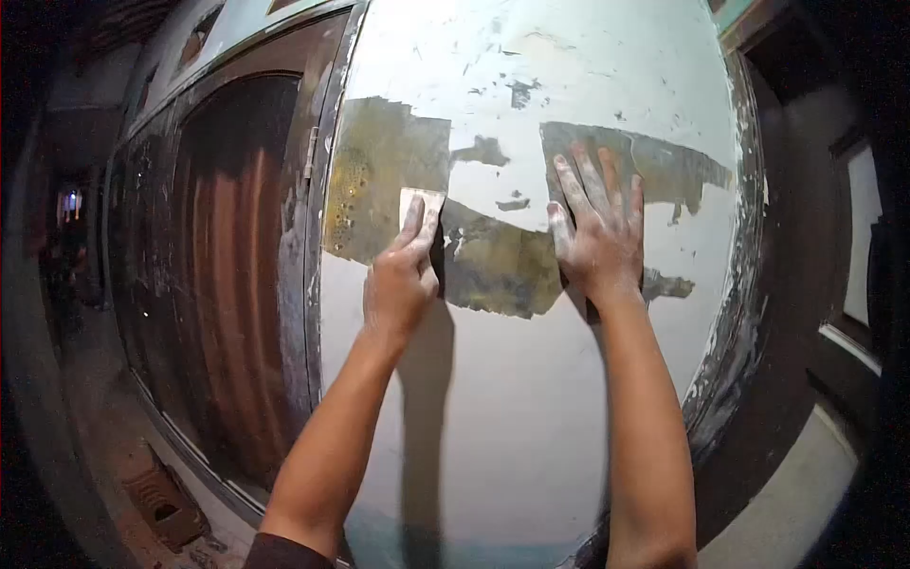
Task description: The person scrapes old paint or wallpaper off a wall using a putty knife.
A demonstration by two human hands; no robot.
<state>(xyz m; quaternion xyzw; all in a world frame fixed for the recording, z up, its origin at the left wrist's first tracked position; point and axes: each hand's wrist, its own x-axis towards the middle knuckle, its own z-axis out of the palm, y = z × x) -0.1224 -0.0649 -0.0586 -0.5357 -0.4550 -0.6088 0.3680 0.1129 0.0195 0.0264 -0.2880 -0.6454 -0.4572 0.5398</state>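
Door [237, 284] there, left of the wall panel [512, 408]; now, on the panel's upper left, the left hand [403, 270] grips a pale flat pad [408, 201] over a dark patch [379, 161], its long axis half-hidden by fingers. The right hand [602, 237], farther from the pad, spreads open on the panel's upper right. No brand or lettering readable.

Flat white rect. pad [424, 193], approx. upright, is at the wall [521, 398] over R side of L olive-gray patch [379, 161], the wall white w/ other ragged dk. patches [502, 270], bluish nr. bottom.
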